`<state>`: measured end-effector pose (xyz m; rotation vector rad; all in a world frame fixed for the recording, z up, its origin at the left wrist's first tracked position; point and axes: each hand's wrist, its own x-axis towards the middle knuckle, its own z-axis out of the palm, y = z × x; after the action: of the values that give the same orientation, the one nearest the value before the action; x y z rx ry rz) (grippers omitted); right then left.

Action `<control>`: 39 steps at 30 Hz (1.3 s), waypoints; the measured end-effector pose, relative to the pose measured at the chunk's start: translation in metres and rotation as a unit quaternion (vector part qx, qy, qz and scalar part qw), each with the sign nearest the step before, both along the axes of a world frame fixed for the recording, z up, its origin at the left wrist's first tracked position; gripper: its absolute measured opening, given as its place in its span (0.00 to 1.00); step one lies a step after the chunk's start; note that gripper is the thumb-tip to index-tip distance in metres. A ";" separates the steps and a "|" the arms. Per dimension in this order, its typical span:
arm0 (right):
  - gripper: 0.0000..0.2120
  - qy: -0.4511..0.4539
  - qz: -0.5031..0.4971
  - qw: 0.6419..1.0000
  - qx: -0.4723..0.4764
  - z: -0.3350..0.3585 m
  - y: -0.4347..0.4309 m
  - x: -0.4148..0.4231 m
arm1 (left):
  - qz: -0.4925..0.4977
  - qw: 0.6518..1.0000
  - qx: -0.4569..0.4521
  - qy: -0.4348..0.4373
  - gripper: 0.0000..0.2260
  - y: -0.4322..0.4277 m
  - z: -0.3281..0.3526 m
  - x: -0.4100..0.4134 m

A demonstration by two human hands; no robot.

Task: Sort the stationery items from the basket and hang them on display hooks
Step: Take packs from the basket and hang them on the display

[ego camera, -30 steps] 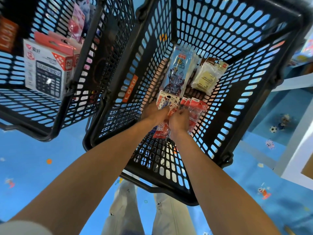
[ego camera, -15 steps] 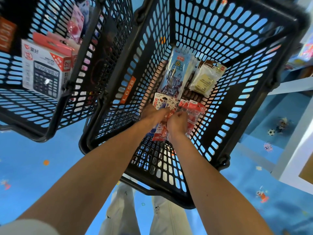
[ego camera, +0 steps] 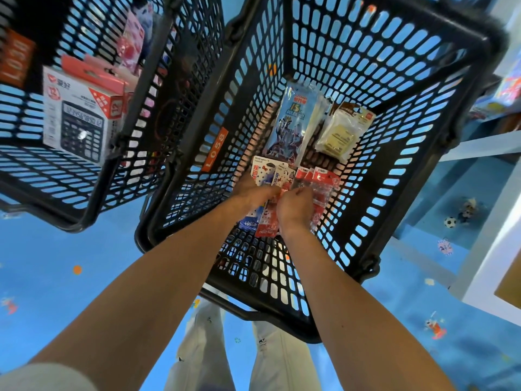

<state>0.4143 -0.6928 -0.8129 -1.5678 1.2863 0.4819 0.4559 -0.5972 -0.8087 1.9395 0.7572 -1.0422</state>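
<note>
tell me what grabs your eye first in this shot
The left hand and right hand meet mid-frame, pinching red and white packets at the bottom of a black basket. A boxed calculator stands in a second basket at upper left, over a bright blue floor.

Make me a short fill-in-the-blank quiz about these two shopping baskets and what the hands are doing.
1. The calculator box lies in the basket on the ____.
2. The left hand and the right hand handle packets in the other basket, whose orange tag reads ____.
3. The ruler set has a mostly ____ pack.
Missing words: left; L058; blue.
</note>
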 end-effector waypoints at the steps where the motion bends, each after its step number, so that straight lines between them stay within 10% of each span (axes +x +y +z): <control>1: 0.02 -0.009 0.002 1.000 -0.004 0.000 0.001 -0.002 | 0.004 1.000 -0.008 -0.002 0.15 0.002 0.000 -0.001; 6: 0.03 -0.025 0.007 0.999 0.039 0.009 0.000 -0.006 | 0.010 1.000 -0.022 0.007 0.28 0.011 0.003 -0.006; 17: 0.08 -0.079 0.008 0.992 0.102 0.046 -0.010 0.000 | 0.048 0.994 -0.099 -0.023 0.24 0.027 0.046 0.004; 26: 0.45 -0.073 0.024 0.949 0.307 0.095 -0.012 -0.005 | 0.069 0.975 -0.212 0.005 0.21 0.045 0.108 0.004; 32: 0.28 -0.177 0.021 0.938 0.297 0.135 0.012 -0.018 | 0.107 0.957 -0.269 -0.018 0.20 0.068 0.151 -0.020; 39: 0.39 -0.201 0.154 0.928 0.271 0.201 0.065 -0.051 | 0.160 0.944 -0.281 -0.070 0.27 0.130 0.204 -0.071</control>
<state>0.3632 -0.6275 -0.6121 -1.3006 0.5272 0.6123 0.3853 -0.4675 -0.6046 1.3321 0.5868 -0.7987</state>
